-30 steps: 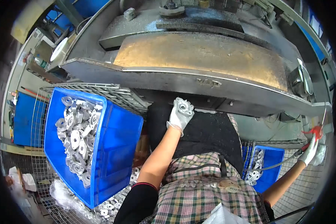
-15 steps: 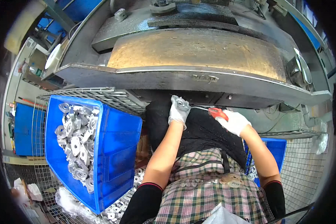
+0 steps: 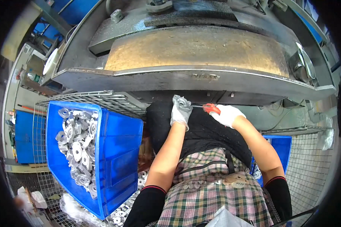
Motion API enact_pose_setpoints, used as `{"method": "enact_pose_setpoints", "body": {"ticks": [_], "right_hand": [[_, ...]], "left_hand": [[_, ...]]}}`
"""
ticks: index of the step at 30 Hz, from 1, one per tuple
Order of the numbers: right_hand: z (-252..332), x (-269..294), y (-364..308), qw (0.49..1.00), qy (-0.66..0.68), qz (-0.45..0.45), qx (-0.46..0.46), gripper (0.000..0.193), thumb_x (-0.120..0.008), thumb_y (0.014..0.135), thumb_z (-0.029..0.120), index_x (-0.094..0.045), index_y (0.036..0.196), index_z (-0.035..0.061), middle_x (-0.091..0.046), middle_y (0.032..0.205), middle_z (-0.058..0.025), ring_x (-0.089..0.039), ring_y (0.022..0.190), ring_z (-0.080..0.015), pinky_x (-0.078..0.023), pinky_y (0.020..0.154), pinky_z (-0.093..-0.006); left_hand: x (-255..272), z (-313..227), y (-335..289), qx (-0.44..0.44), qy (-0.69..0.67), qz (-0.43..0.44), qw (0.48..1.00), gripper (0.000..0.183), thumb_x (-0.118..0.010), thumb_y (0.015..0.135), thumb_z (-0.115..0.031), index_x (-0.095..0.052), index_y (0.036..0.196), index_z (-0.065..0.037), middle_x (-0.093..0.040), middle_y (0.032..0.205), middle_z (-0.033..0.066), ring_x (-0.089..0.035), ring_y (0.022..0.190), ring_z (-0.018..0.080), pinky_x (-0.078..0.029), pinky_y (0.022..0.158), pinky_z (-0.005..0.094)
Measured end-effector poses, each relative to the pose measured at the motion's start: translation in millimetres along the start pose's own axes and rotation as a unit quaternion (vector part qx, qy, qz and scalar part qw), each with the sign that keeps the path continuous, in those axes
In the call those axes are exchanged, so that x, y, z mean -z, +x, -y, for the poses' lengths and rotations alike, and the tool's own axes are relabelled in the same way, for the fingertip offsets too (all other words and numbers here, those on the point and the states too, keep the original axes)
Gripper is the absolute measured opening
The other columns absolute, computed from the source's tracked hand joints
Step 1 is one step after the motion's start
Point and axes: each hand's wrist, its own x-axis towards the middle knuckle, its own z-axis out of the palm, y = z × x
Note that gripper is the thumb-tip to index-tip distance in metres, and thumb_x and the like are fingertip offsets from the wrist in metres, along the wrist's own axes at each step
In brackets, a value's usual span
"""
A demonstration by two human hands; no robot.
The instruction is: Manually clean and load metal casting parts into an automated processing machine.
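Pinched in my gloved left hand (image 3: 181, 115) is a small silver metal casting (image 3: 182, 102) with a round opening. My gloved right hand (image 3: 228, 115) is closed around the red handle of a hand tool (image 3: 211, 108). The tool's thin metal shaft points left at the casting; whether its tip touches is too small to tell, and so is the exact kind of tool. Both hands are above my dark-trousered lap, just below the bench edge. To my left, a tilted blue bin (image 3: 121, 166) holds many similar castings (image 3: 78, 151).
A metal-rimmed workbench (image 3: 201, 77) with a worn wooden board (image 3: 197, 49) stretches across the front. At its right end stands a metal container (image 3: 303, 66). Wire mesh baskets (image 3: 307, 166) flank me; another blue bin (image 3: 280, 147) sits at right, with loose castings (image 3: 119, 215) at lower left.
My right hand has moved left with the red-handled tool, so the handle is nearer the casting and less shaft shows. My left hand stays nearly in place, still holding the casting.
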Motion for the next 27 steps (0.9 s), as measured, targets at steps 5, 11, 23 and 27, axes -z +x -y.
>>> {"method": "enact_pose_setpoints", "body": {"ticks": [5,11,23,27], "right_hand": [[4.7,1.7,-3.6,1.000,0.005,-0.001,0.003,0.048,-0.045,0.093,0.050,-0.059,0.112,0.0082,-0.065,0.110,-0.0197,-0.060,0.104,-0.0400,-0.046,0.090,-0.0469],[6.4,-0.3,-4.7,1.000,-0.015,-0.008,0.021,0.048,-0.044,0.093,0.049,-0.059,0.110,0.0071,-0.065,0.111,-0.0194,-0.060,0.103,-0.0397,-0.046,0.090,-0.0463],[-5.4,-2.5,7.4,1.000,-0.009,-0.020,0.003,0.047,-0.044,0.093,0.049,-0.058,0.110,0.0068,-0.065,0.111,-0.0190,-0.060,0.105,-0.0393,-0.046,0.092,-0.0469],[-10.1,-3.3,8.8,1.000,-0.006,-0.009,-0.006,0.048,-0.044,0.092,0.049,-0.058,0.109,0.0065,-0.065,0.111,-0.0191,-0.060,0.105,-0.0391,-0.046,0.091,-0.0467]], "left_hand": [[39.3,16.3,8.8,-0.057,0.057,0.112,0.990,0.028,-0.039,0.097,-0.047,-0.059,0.106,-0.029,-0.059,0.106,-0.0036,-0.054,0.098,0.0262,-0.040,0.090,0.0458],[42.2,17.6,7.2,-0.039,0.048,0.114,0.992,0.031,-0.038,0.097,-0.047,-0.060,0.106,-0.027,-0.059,0.105,-0.0011,-0.053,0.104,0.0276,-0.038,0.094,0.0459],[46.8,13.5,5.5,-0.036,0.061,0.178,0.982,0.040,-0.036,0.097,-0.050,-0.053,0.125,-0.028,-0.052,0.125,0.0005,-0.041,0.125,0.0301,-0.026,0.107,0.0502],[54.5,14.1,9.1,-0.050,0.074,0.173,0.981,0.036,-0.037,0.097,-0.049,-0.056,0.119,-0.027,-0.055,0.119,0.0012,-0.045,0.119,0.0307,-0.029,0.104,0.0499]]}}
